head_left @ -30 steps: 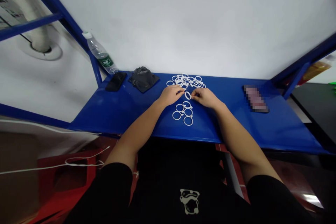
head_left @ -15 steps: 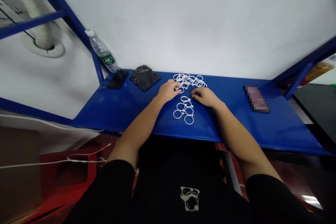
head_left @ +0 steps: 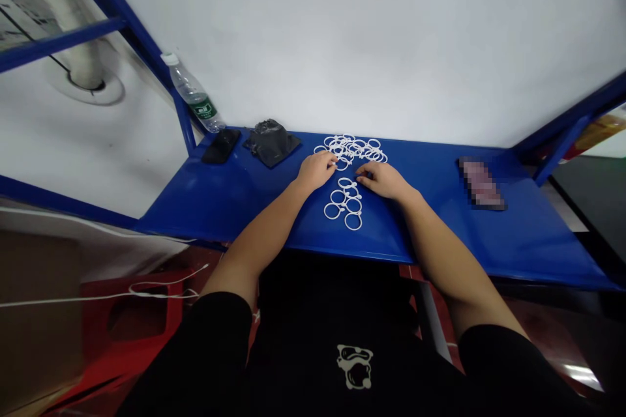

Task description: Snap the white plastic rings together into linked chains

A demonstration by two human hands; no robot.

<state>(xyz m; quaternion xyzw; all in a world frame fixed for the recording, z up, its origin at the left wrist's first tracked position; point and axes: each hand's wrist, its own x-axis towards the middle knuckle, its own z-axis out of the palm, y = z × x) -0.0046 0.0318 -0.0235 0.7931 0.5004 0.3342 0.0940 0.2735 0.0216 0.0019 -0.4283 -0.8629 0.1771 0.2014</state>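
Observation:
A heap of white plastic rings (head_left: pixel 353 148) lies at the back of the blue shelf (head_left: pixel 235 199). Nearer me, several white rings (head_left: pixel 345 204) lie joined in a short chain. My left hand (head_left: pixel 315 171) rests on the shelf left of the chain, its fingertips pinched on a ring at the heap's near edge. On the right of the chain my right hand (head_left: pixel 384 180) lies with its fingers curled and its tips at the chain's top ring.
A plastic water bottle (head_left: pixel 193 94) leans against the blue frame post at the back left. A black phone (head_left: pixel 220 145) and a crumpled black bag (head_left: pixel 271 139) lie next to it. Another phone (head_left: pixel 480 183) lies on the right. A red stool (head_left: pixel 124 326) stands below left.
The ring I held between both hands a second ago now lies at the top of the chain. My left hand has reached up to the heap's near edge; the right has lowered.

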